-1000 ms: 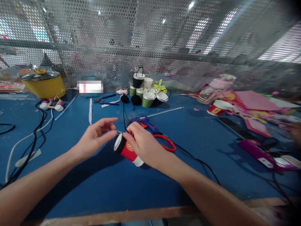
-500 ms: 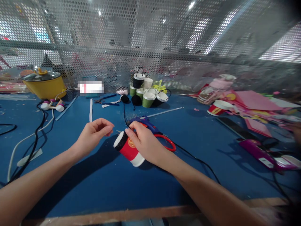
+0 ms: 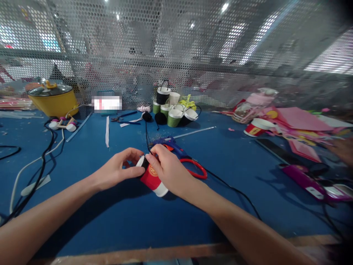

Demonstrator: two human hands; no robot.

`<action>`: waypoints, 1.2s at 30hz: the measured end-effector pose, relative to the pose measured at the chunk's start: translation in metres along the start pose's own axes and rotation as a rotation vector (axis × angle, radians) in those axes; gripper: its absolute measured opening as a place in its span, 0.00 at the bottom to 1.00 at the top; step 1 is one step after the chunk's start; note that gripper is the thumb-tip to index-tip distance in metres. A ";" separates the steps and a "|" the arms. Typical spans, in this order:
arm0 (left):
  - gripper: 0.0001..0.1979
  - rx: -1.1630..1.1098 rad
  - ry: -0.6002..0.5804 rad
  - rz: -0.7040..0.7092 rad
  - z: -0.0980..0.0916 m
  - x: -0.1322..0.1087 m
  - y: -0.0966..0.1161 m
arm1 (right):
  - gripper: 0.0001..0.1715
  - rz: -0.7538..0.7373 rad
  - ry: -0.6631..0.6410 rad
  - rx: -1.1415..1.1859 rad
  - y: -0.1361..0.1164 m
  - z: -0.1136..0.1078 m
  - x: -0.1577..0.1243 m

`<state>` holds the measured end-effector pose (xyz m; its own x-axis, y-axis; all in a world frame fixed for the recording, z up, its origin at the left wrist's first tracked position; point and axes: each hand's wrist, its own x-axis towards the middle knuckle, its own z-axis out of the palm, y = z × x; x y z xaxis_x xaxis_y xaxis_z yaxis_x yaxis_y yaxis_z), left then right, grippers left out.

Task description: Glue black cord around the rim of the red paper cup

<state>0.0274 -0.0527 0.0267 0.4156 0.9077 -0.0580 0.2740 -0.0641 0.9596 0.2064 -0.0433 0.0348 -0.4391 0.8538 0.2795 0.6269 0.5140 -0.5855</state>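
A small red and white paper cup (image 3: pixel 153 179) with a gold emblem lies tilted in my hands, its white rim facing left. Black yarn forms a band round it just below the rim. My right hand (image 3: pixel 168 167) is closed over the cup's upper side, thumb near the black band. On the rim end, my left hand (image 3: pixel 122 165) has its thumb on the band and its fingers curled behind the rim. A black strand runs from near the right fingertips back to a black yarn ball (image 3: pixel 147 116). Just behind lie a blue glue gun (image 3: pixel 176 147) and red-handled scissors (image 3: pixel 202 173).
Several small green and black cups (image 3: pixel 174 117) with handles stand at the back. A yellow pot (image 3: pixel 53 103) is at the far left, by cables (image 3: pixel 42 165). Pink papers (image 3: pixel 300 117), a phone (image 3: pixel 275 150) and a purple tool (image 3: pixel 302 180) lie right. Another person's hand (image 3: pixel 343 149) shows at the right edge.
My left hand has moved right and closed onto the cup's banded rim; before, it was pinched in the air beside it. My right hand keeps its hold on the cup.
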 end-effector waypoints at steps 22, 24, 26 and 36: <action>0.30 0.029 -0.182 0.159 0.007 -0.004 -0.012 | 0.08 0.069 -0.247 0.327 -0.009 -0.015 0.054; 0.36 -0.036 -0.268 0.211 0.009 -0.007 -0.014 | 0.08 0.115 -0.385 0.364 -0.008 -0.008 0.067; 0.42 -0.127 -0.279 0.262 0.011 -0.009 -0.015 | 0.11 0.191 -0.455 0.305 -0.002 -0.002 0.075; 0.52 -0.249 0.025 0.298 0.011 -0.003 -0.018 | 0.13 0.386 -0.110 -0.172 0.081 -0.060 0.054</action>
<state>0.0312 -0.0588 0.0069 0.4235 0.8743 0.2373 -0.0761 -0.2266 0.9710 0.2718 0.0498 0.0482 -0.2112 0.9772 -0.0229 0.8526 0.1727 -0.4931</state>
